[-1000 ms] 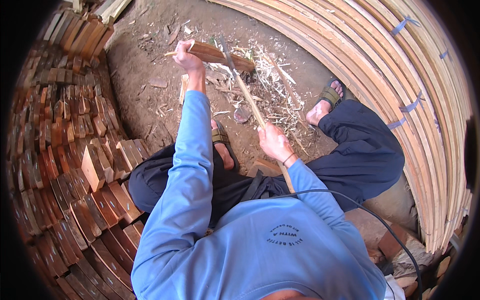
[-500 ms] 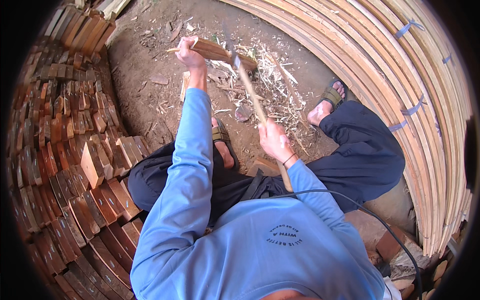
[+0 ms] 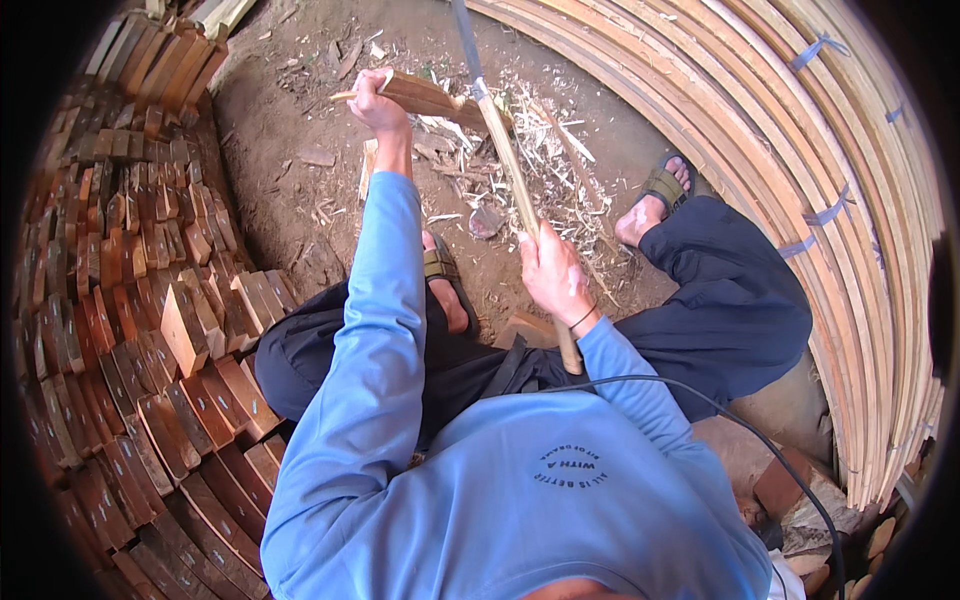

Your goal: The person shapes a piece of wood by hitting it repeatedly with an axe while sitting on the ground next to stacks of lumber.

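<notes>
My left hand point(image 3: 380, 103) is closed around the near-left end of a wooden piece point(image 3: 428, 98), which slants to the right above the ground. My right hand point(image 3: 554, 270) grips the long pale wooden handle of a chopping blade point(image 3: 466, 42). The handle's butt reaches back toward my lap, while the narrow grey blade points away from me. In this view the handle crosses over the right part of the wooden piece and hides some of it. Whether blade and wood touch cannot be made out.
Wood shavings point(image 3: 560, 150) litter the dirt ground between my sandalled feet. Stacked short wooden blocks point(image 3: 130, 350) fill the left side. Long curved strips point(image 3: 740, 90), tied with bluish bands, line the right. A black cable point(image 3: 740, 425) runs across my lap. Stones point(image 3: 820, 520) lie at lower right.
The chopping blade has shifted away from me and its handle has swung slightly; the blade, blurred before, now shows more sharply. My left hand and the wooden piece have barely moved.
</notes>
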A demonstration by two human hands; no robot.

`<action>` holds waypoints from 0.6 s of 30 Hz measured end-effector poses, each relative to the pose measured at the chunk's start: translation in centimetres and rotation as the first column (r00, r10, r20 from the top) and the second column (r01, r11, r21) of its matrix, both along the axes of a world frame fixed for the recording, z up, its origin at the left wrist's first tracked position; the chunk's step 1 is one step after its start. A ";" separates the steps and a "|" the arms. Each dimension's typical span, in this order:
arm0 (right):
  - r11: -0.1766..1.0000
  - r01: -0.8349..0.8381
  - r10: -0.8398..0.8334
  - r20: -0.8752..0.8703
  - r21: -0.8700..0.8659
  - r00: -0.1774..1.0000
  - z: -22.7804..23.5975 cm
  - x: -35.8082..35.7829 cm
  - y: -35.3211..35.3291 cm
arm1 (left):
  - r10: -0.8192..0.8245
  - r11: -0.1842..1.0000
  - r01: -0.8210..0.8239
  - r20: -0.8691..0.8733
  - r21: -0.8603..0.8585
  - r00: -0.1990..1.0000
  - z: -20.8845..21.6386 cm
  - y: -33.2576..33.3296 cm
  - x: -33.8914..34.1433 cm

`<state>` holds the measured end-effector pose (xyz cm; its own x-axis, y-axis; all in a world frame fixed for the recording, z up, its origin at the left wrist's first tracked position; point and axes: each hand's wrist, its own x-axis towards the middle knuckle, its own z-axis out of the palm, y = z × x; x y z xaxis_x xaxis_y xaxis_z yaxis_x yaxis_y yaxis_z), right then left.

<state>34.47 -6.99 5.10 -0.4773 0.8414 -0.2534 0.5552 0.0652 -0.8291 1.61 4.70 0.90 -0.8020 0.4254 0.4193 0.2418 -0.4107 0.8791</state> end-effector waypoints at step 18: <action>0.998 -0.064 0.064 0.081 -0.001 0.995 -1.2 0.0 -0.2 | 0.003 0.998 -0.014 0.188 0.061 0.982 0.7 0.1 0.7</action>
<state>34.52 -7.16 3.93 -0.5077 0.8103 -0.2926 0.6156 0.1036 -0.7812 2.33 4.81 1.63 -0.8723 0.3960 0.2867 0.0790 -0.4646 0.8820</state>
